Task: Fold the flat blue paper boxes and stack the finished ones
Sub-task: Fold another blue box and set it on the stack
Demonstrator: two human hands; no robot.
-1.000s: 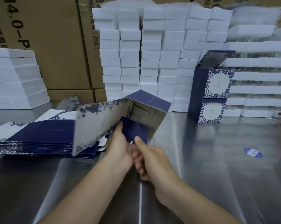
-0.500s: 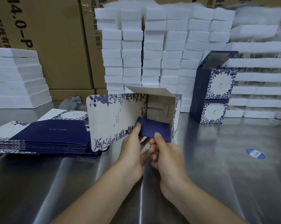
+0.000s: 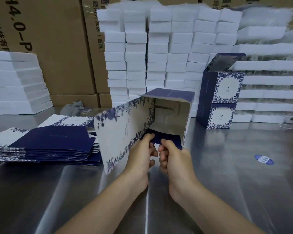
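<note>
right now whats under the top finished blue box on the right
The top finished box sits on a second finished box, which stands on the steel table. Whether anything lies inside either box cannot be seen.

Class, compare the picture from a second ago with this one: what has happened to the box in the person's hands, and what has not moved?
The box being folded has opened from a skewed, half-flat sleeve into a squared tube, its open end facing the camera. The left hand and right hand keep their grip on the dark blue flap at its lower edge. The pile of flat boxes and the two stacked finished boxes have stayed put.
</note>
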